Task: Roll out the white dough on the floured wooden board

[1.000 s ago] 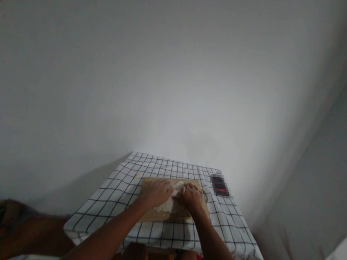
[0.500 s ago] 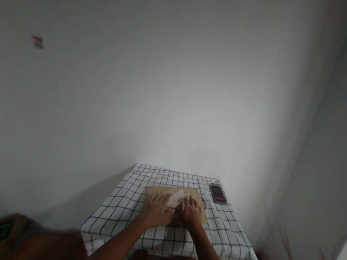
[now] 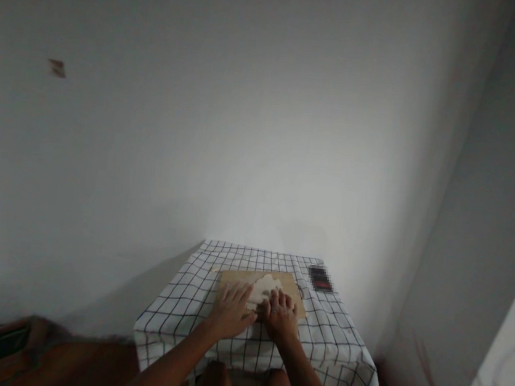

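A pale, flattened piece of dough [image 3: 266, 287] with an uneven edge lies on a light wooden cutting board [image 3: 290, 281]. My left hand [image 3: 231, 309] rests flat at the board's left part, its fingers stretched forward beside the dough and its thumb pointing inward. On the other side, my right hand [image 3: 281, 315] lies palm down with fingers apart, the fingertips at the dough's near right edge. Neither hand is wrapped round anything. Both palms hide the front of the board and part of the dough.
The board sits on a table with a white, black-checked tablecloth [image 3: 170, 307]. A blurred-out dark object [image 3: 321, 279] lies at the back right. A small pale scrap [image 3: 216, 269] is left of the board. A wall [image 3: 265, 126] rises behind; a box-like object [image 3: 2, 347] is low left.
My right hand has drawn back a little and its fingers have flattened, so more of the dough shows. My left hand stays near the board's left side. The view has shifted slightly.
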`<state>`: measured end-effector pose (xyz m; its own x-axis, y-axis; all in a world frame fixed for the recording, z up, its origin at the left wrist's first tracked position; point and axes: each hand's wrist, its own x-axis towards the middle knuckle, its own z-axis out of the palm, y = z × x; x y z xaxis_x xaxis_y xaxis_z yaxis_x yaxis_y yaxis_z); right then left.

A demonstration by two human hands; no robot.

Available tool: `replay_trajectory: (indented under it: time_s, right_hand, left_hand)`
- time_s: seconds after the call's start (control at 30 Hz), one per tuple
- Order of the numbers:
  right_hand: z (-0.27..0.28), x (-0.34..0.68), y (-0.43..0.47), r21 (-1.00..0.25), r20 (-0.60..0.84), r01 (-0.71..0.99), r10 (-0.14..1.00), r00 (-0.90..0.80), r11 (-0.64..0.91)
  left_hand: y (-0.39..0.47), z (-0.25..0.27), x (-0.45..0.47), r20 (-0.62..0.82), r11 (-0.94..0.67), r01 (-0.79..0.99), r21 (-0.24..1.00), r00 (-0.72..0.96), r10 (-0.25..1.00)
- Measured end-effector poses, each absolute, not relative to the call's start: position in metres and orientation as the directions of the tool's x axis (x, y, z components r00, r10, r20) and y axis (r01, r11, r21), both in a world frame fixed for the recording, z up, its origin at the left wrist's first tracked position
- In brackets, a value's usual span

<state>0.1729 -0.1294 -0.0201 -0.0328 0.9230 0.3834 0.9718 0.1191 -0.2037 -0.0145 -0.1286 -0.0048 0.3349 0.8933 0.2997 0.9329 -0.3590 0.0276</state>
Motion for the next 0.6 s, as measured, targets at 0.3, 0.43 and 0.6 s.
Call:
replay_trajectory:
  time_s: [0.3,0.43,0.6]
  right_hand:
    - [-0.013,0.174,-0.126,-0.205,0.377,0.969,0.925,-0.05,0.136]
    - [-0.004,0.175,-0.12,-0.216,0.326,0.966,0.943,-0.067,0.143]
    - [0.0,0.178,-0.103,-0.252,0.32,0.958,0.946,-0.052,0.138]
  left_hand:
    - [-0.114,-0.011,-0.015,0.334,-0.357,0.933,0.041,0.324,0.885]
    - [-0.105,-0.008,-0.016,0.376,-0.395,0.918,0.021,0.359,0.854]
    - [-0.088,0.002,-0.015,0.311,-0.47,0.883,-0.012,0.45,0.837]
